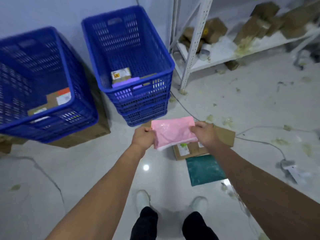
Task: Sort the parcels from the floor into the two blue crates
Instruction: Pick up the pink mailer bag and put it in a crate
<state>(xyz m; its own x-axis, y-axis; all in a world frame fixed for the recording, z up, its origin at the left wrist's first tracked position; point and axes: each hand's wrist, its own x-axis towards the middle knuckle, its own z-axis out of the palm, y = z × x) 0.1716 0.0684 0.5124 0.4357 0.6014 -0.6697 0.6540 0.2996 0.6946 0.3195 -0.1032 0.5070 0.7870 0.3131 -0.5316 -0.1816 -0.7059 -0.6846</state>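
Note:
I hold a pink soft parcel (173, 131) above the floor with both hands. My left hand (143, 137) grips its left edge and my right hand (204, 134) grips its right edge. Two blue crates stand by the wall. The left crate (81, 108) holds a brown box with an orange and white label. The right crate (155, 94) holds a small brown box and a purple parcel. On the floor below my hands lie a labelled cardboard box (187, 150), a flat cardboard piece (224, 135) and a dark green bag (205, 169).
A brown carton (90, 134) sits under the left crate. A white metal shelf rack (195, 40) with brown boxes stands at the right. Cables (256, 141) and scraps of packing litter cover the floor at the right. My feet (142, 199) are near the bottom edge.

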